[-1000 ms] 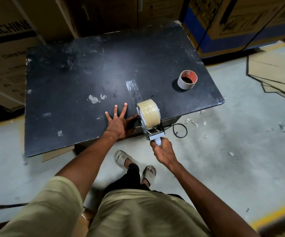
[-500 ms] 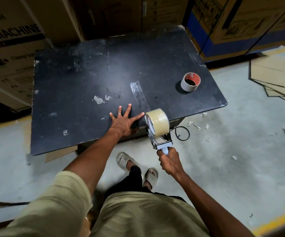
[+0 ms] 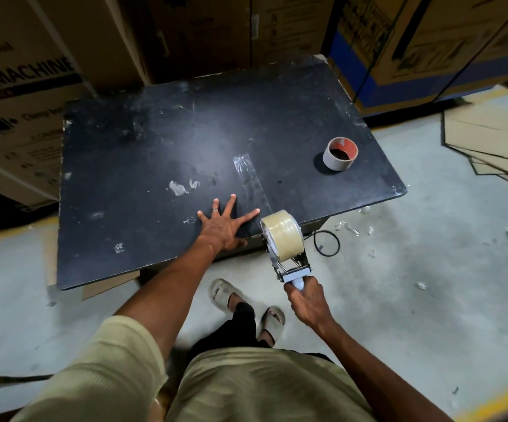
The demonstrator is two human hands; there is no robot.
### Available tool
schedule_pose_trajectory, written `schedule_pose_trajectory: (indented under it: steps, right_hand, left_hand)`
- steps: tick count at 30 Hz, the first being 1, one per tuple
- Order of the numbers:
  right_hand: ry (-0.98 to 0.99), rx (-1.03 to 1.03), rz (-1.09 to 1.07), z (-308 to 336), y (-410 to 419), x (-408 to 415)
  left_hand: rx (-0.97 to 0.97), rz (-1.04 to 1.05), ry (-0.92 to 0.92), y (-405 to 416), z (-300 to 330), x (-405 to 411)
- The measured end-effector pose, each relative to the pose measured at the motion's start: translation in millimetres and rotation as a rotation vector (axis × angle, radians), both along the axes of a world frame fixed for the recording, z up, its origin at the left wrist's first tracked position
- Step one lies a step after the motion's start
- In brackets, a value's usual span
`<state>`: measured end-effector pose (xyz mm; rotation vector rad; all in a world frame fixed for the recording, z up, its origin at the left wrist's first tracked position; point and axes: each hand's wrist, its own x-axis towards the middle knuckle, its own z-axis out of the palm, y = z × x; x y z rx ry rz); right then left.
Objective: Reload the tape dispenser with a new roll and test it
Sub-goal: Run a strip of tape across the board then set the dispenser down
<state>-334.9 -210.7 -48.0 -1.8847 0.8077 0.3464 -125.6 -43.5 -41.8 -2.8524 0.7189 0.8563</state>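
- The left hand (image 3: 224, 228) lies flat on the black counter (image 3: 143, 147) near its front edge, fingers spread wide and holding nothing.
- The right hand (image 3: 307, 303) is wrapped tight around the handle of the tape dispenser (image 3: 289, 257), which sits just past the counter's front edge, tilted up toward the person.
- A full roll of clear tape (image 3: 283, 234) is mounted on the dispenser.
- A strip of clear tape (image 3: 251, 181) lies stuck to the counter, running from mid-surface toward the dispenser, just right of the left hand.
- An empty cardboard tape core (image 3: 339, 153) stands near the counter's right edge, well apart from both hands.
- Tape scraps litter the concrete floor (image 3: 429, 254).
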Motion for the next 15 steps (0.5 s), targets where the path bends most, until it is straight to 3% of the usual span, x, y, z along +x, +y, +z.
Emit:
schedule_pose_trajectory:
  steps: [15]
  right_hand:
    - [-0.009, -0.047, 0.063, 5.3, 3.2, 2.2]
  left_hand:
    - [-0.011, -0.005, -0.006, 1.0, -4.1, -1.7]
